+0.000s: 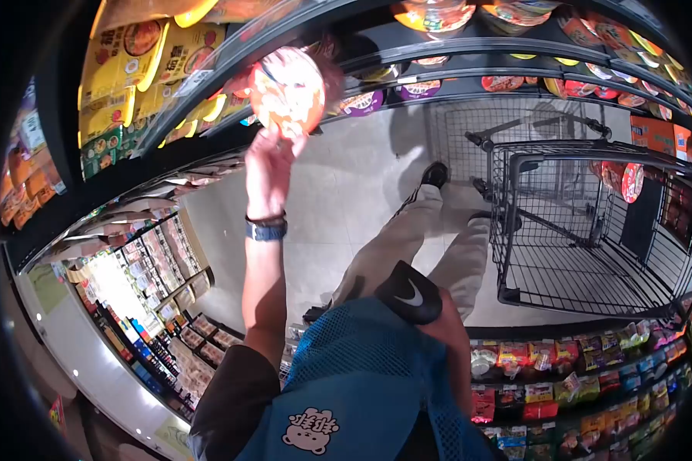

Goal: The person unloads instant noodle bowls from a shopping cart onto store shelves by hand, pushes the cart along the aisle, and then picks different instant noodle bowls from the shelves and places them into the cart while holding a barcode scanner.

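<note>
My left hand [273, 165], with a dark watch on its wrist, reaches up to the shelf front. Its fingers close on the lower edge of a round instant noodle bowl [288, 91]. The lid is orange and red, partly washed out by bright light, and faces me. Beside it, to the left, yellow noodle packs [131, 65] stand on the shelf. Purple-lidded noodle bowls [361, 103] sit on a lower shelf to its right. My right arm bends in front of my body, with a black band [409, 295] on it; the right hand itself does not show.
A black wire shopping cart [584, 265] stands at my right on the grey floor [327, 203]. Two red round packages [632, 183] show by its upper end; whether they are inside is unclear. Shelves of bagged snacks [538, 353] run along the lower right. Chilled-looking displays [154, 265] lie to the left.
</note>
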The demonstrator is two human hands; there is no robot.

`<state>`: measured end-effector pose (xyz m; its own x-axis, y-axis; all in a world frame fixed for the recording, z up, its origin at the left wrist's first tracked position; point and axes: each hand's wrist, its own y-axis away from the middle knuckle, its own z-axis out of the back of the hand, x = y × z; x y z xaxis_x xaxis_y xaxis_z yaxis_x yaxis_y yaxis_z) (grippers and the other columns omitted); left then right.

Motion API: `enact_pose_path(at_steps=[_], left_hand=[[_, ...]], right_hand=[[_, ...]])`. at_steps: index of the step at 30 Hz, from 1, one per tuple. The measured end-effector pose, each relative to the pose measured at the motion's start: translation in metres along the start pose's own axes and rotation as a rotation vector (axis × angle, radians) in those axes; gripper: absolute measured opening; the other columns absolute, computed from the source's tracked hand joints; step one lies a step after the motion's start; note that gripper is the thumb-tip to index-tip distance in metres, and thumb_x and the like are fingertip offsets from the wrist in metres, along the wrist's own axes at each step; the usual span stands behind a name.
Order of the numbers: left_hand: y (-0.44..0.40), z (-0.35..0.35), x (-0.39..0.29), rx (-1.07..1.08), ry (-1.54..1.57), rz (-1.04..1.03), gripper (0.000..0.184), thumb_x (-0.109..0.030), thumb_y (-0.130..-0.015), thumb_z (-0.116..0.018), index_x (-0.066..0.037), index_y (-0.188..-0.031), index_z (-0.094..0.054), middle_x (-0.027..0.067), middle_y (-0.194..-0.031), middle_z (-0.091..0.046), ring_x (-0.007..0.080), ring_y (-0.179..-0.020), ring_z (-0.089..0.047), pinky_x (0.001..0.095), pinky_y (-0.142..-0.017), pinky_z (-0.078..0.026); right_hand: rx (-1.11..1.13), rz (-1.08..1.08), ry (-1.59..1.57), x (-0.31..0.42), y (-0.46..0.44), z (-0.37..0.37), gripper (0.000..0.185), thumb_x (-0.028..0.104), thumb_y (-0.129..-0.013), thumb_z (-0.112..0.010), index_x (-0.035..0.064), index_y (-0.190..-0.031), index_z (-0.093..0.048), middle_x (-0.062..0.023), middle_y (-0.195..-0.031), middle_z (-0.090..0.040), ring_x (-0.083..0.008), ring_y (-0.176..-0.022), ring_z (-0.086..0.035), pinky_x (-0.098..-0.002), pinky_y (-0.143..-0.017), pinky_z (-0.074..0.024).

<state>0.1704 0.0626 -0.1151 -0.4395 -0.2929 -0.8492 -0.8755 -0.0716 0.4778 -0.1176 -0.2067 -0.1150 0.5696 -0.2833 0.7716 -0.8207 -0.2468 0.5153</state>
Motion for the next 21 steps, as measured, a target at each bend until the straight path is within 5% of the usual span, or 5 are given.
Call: enact_pose_path(at_steps=[5,7,11,17,21], left_hand=[[-0.069,0.001,-0.031,-0.023,0.086,-0.029,0.036,-0.015,-0.102,-0.047,0.010,-0.127,-0.044,0.0330,-0.135,-0.049,0.0396,-0.121,-0.056,0.0442,-0.105,-0.049],[-0.090,-0.001,-0.037,0.050,0.166,-0.019,0.032,-0.013,-0.101,-0.050,0.007,-0.126,-0.047,0.0256,-0.131,-0.054,0.0423,-0.118,-0.058,0.0449,-0.100,-0.053],[-0.121,-0.008,-0.048,0.103,0.149,-0.054,0.028,-0.008,-0.099,-0.050,0.009,-0.120,-0.052,0.0271,-0.122,-0.059,0.0419,-0.115,-0.059,0.0489,-0.100,-0.053],[-0.131,-0.017,-0.052,0.076,0.130,-0.045,0.024,-0.010,-0.094,-0.060,0.006,-0.112,-0.061,0.0167,-0.119,-0.063,0.0349,-0.114,-0.059,0.0489,-0.109,-0.046],[-0.111,-0.017,-0.033,-0.024,0.099,-0.038,0.030,-0.032,-0.099,-0.054,-0.005,-0.105,-0.064,0.0077,-0.108,-0.065,0.0312,-0.108,-0.062,0.0432,-0.096,-0.050]], right_hand=[[-0.064,-0.025,0.041,0.020,-0.027,-0.019,0.046,0.005,-0.073,-0.075,-0.0030,-0.117,-0.062,-0.0130,-0.105,-0.071,-0.0159,-0.098,-0.066,-0.0317,-0.086,-0.0497],[-0.117,-0.077,0.073,0.016,-0.027,-0.022,0.049,0.006,-0.071,-0.076,-0.0029,-0.117,-0.062,-0.0158,-0.103,-0.071,-0.0213,-0.097,-0.068,-0.0331,-0.086,-0.0502],[-0.195,-0.073,0.068,-0.005,-0.034,-0.030,0.049,0.007,-0.069,-0.077,-0.0032,-0.114,-0.063,-0.0187,-0.101,-0.071,-0.0270,-0.097,-0.070,-0.0346,-0.084,-0.0512],[-0.280,-0.087,0.042,-0.011,-0.043,-0.038,0.046,0.011,-0.070,-0.077,-0.0019,-0.112,-0.065,-0.0212,-0.100,-0.070,-0.0340,-0.096,-0.069,-0.0374,-0.082,-0.0525],[-0.296,-0.086,0.045,0.000,-0.047,-0.034,0.047,0.013,-0.070,-0.077,-0.0015,-0.113,-0.065,-0.0224,-0.101,-0.070,-0.0363,-0.098,-0.068,-0.0387,-0.083,-0.0526]])
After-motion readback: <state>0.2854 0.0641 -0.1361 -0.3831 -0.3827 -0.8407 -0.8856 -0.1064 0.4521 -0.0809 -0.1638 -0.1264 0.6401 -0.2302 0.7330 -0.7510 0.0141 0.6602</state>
